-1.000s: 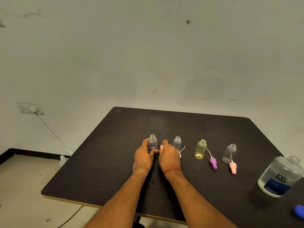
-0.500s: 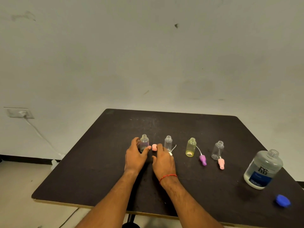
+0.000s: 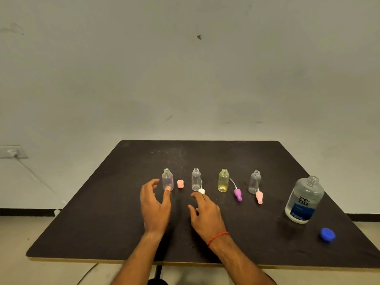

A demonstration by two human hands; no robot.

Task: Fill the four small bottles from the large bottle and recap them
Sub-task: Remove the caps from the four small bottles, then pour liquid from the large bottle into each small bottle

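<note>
Four small bottles stand uncapped in a row on the desk, both hands empty before them

The left hand hovers slack-fingered, its thumb at the foot of the leftmost bottle, contact unclear; the right hand lies loose, forefinger just short of a white cap beside the second bottle. The yellow bottle and the fourth bottle stand further right, a cap lying by each. The large bottle, uncapped and seemingly well filled with clear liquid, stands well apart at the right, its blue cap near it. It looks the heaviest item, smooth-walled and likely slippery; a full grip round its labelled body seems wisest. The small ones appear light, thin plastic, easily toppled, and would want steadying low on the body during pouring
</note>
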